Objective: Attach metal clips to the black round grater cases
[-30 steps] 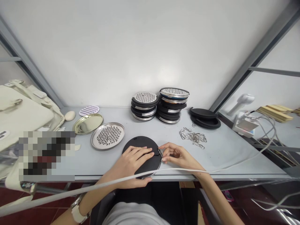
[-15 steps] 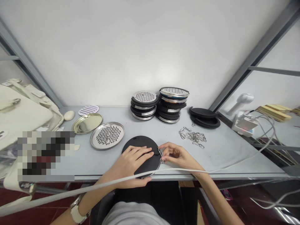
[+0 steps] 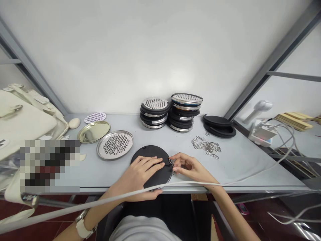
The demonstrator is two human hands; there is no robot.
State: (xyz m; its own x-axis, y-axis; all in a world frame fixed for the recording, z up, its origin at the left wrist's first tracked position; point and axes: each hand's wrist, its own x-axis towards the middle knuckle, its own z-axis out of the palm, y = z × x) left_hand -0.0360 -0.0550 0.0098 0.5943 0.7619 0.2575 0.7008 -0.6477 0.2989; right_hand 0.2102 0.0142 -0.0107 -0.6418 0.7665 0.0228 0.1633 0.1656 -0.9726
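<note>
A round black disc (image 3: 156, 175) with a silvery rim lies near the table's front edge. Across its left part rests my left hand (image 3: 140, 175), fingers spread over the top and thumb at the front rim. My right hand (image 3: 188, 167) pinches a small metal clip (image 3: 172, 162) at the disc's right edge, beside a slot in the black surface. A loose pile of similar metal clips (image 3: 207, 146) lies to the right, behind my right hand. Left of the disc is a round metal grater plate (image 3: 115, 145).
Two stacks of black-rimmed graters (image 3: 154, 113) stand by the wall. Two black rings (image 3: 219, 126) lie at right. A gold-coloured plate (image 3: 94, 132), a purple-white disc (image 3: 95, 117) and a bag (image 3: 27, 113) are at left. A white cable (image 3: 200, 182) crosses the front.
The metal clip in my right hand has turned slightly at the disc's edge. My left hand has stayed in place on the disc.
</note>
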